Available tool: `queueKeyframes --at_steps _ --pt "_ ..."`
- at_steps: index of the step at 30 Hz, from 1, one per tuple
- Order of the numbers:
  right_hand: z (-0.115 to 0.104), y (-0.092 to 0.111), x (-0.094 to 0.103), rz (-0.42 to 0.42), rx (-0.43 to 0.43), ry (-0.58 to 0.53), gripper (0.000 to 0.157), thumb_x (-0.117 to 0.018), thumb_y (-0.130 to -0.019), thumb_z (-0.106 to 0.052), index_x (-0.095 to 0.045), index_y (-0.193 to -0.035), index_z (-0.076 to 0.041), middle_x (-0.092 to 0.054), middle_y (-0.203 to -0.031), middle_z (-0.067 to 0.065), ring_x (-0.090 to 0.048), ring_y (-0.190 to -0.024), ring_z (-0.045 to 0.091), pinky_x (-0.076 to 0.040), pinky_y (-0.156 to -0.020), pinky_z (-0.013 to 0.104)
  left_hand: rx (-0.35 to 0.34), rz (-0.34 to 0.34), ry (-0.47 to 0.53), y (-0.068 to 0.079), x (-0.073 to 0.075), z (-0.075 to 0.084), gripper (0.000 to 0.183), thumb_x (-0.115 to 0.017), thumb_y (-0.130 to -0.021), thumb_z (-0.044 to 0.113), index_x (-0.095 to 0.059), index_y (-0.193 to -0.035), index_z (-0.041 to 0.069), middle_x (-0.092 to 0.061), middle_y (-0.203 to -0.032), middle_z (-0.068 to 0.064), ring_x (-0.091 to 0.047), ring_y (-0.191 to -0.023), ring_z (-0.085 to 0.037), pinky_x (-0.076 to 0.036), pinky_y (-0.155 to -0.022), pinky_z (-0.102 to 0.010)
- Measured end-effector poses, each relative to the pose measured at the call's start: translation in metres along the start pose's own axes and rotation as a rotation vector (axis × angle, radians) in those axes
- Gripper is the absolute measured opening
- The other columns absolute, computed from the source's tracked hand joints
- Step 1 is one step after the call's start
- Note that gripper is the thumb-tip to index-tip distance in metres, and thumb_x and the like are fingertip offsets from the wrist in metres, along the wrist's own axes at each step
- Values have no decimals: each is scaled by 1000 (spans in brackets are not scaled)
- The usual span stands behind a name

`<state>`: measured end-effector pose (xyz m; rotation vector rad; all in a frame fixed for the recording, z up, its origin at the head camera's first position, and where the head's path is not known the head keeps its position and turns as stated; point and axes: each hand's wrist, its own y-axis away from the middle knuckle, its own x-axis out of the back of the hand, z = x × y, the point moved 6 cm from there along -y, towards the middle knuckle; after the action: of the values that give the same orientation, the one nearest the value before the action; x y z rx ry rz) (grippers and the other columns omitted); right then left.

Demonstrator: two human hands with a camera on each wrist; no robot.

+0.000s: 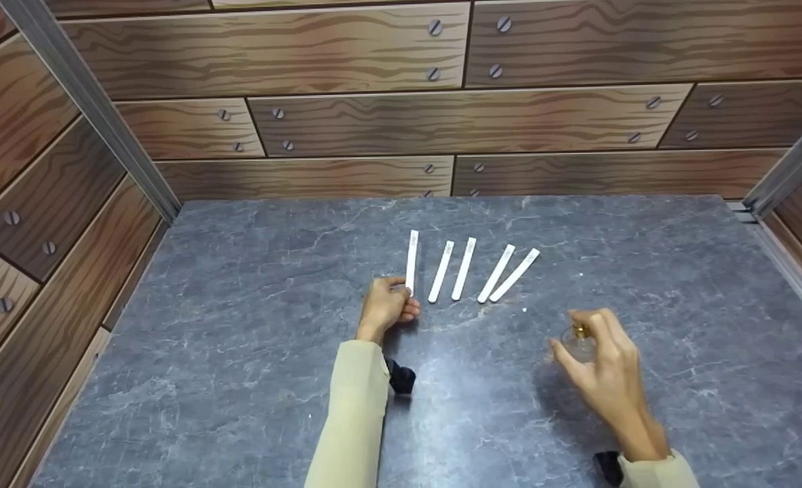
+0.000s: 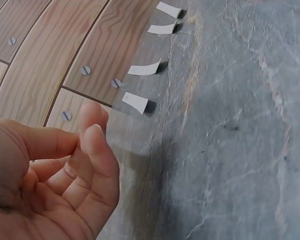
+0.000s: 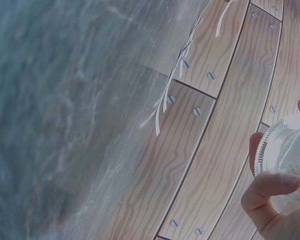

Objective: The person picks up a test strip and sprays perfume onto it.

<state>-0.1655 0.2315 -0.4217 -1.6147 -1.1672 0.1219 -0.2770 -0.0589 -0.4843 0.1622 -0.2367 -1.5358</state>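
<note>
My left hand (image 1: 386, 308) pinches the lower end of a white paper test strip (image 1: 412, 257) between thumb and finger. In the left wrist view its thumb and fingertip meet, and the strip itself is hidden behind them. The right hand (image 1: 611, 362) holds a clear glass perfume bottle (image 3: 285, 145) with a gold-coloured spray neck (image 1: 580, 331), apart from the strips. Between the hands, further back, several white test strips (image 1: 464, 269) lie side by side on the table, with small markings at their far ends. Their near ends curl upward in the left wrist view.
The grey marbled tabletop (image 1: 238, 325) spreads under both hands. Wood-patterned panels (image 1: 346, 122) stand behind it and at the sides, with metal posts (image 1: 102, 108) at the corners. Tiny white specks (image 1: 525, 310) dot the surface near the strips.
</note>
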Motion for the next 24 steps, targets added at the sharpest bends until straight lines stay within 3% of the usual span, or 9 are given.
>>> queueKeyframes --at_steps 14,24 --pt "2 1 -1 -29 -8 21 39 -80 -69 -5 -63 -100 8 -61 -84 13 -59 -71 21 -50 -66 17 21 1 -14 -6 5 -6 42 -45 -95 -12 -49 -137 -17 -59 -63 -5 -56 -48 -6 -51 -45 -16" --pt "1 3 -2 2 8 35 46 -84 -61 -2 -65 -102 4 -61 -83 10 -59 -68 26 -49 -63 24 47 9 -68 -4 8 -8 45 -46 -98 -10 -45 -143 -12 -67 -72 -12 -62 -52 -10 -56 -50 -20"
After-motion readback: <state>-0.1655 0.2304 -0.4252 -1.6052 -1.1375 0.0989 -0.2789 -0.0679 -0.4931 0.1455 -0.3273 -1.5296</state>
